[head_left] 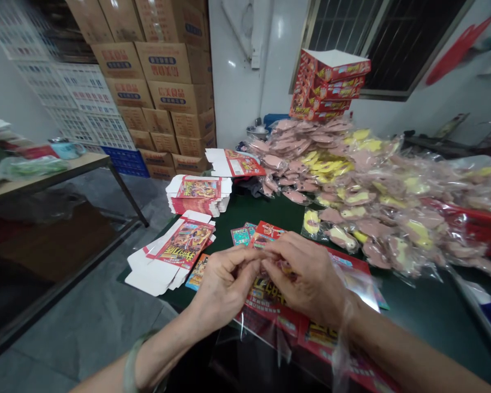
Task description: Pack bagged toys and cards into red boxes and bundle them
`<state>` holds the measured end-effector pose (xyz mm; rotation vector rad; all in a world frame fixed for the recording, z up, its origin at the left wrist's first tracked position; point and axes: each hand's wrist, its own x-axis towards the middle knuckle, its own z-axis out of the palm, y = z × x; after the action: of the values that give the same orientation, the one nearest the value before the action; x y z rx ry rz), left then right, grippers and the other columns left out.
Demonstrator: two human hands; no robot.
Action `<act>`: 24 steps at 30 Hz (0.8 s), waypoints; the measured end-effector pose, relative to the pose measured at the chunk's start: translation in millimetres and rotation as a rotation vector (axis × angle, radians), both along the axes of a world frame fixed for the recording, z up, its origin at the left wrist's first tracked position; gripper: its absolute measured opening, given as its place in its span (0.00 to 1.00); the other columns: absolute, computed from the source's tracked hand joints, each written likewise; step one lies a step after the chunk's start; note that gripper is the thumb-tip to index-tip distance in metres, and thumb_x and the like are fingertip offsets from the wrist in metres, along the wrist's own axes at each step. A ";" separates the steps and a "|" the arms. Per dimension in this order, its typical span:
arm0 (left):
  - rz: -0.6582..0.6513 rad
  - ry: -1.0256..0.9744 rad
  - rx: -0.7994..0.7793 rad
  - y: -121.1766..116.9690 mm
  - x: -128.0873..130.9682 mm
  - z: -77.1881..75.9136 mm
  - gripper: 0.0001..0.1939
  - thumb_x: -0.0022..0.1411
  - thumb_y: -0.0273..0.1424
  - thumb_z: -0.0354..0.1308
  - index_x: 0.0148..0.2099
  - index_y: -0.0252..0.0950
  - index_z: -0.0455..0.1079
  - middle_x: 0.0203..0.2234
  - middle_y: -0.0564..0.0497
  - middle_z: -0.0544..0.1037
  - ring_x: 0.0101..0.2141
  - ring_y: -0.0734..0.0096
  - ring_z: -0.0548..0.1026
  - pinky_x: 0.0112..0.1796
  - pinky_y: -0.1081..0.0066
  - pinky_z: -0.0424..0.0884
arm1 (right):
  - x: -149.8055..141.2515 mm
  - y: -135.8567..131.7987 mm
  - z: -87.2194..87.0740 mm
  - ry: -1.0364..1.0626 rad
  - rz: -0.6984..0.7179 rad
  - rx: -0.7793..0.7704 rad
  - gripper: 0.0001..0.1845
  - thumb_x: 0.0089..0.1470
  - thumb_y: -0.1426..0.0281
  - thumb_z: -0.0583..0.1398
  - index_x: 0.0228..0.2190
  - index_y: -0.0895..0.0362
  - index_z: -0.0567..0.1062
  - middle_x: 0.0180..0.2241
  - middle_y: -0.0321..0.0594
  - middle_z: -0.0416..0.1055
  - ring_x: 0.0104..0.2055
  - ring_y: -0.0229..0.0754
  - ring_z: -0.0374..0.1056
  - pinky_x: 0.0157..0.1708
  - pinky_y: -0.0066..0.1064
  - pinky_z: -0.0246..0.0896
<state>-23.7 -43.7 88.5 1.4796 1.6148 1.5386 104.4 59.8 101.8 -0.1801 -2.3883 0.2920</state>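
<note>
My left hand (225, 284) and my right hand (306, 278) meet above the dark green table (417, 311), their fingertips pinching a small item (285, 267) that they mostly hide. It looks colourful, but I cannot tell what it is. Beneath my hands lies a red printed card sheet (270, 311) under a transparent plastic film (354, 286), which also drapes past my right wrist. Small printed cards (241, 236) lie just beyond my fingers. Flat printed box blanks (174, 254) sit to the left of my left hand.
A stack of printed blanks (198, 194) and a pile of pink and yellow bagged items (343, 180) fill the table's far side. Red boxes (329, 82) stand stacked behind them. Cardboard cartons (159, 93) rise at the back; a wooden side table (45, 174) stands left.
</note>
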 end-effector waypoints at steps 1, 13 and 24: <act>-0.003 0.003 0.005 0.2 0.0 0.5 0.10 0.60 0.29 0.52 0.35 0.32 0.74 0.22 0.52 0.69 0.23 0.77 0.64 0.24 0.76 0.60 | -0.3 -1.1 -0.7 -0.006 0.005 0.040 0.05 0.55 0.74 0.54 0.32 0.61 0.71 0.28 0.42 0.69 0.31 0.40 0.63 0.31 0.32 0.59; 0.037 0.152 0.024 -0.6 1.3 0.7 0.10 0.60 0.27 0.51 0.33 0.30 0.74 0.19 0.53 0.66 0.22 0.77 0.62 0.23 0.75 0.59 | -0.9 -6.2 -5.9 -0.025 -0.074 0.221 0.12 0.56 0.77 0.51 0.26 0.62 0.72 0.23 0.41 0.66 0.27 0.40 0.59 0.27 0.32 0.54; 0.008 0.134 -0.013 -2.1 0.3 1.2 0.10 0.60 0.28 0.51 0.31 0.31 0.72 0.19 0.53 0.65 0.21 0.77 0.61 0.23 0.75 0.57 | -8.2 0.3 -2.8 0.036 -0.129 0.152 0.11 0.54 0.78 0.49 0.23 0.58 0.65 0.22 0.38 0.62 0.25 0.38 0.57 0.25 0.30 0.52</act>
<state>-23.4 -45.8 89.7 1.6015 1.7044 1.4575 96.2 60.2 99.0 -0.2538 -2.3395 0.0523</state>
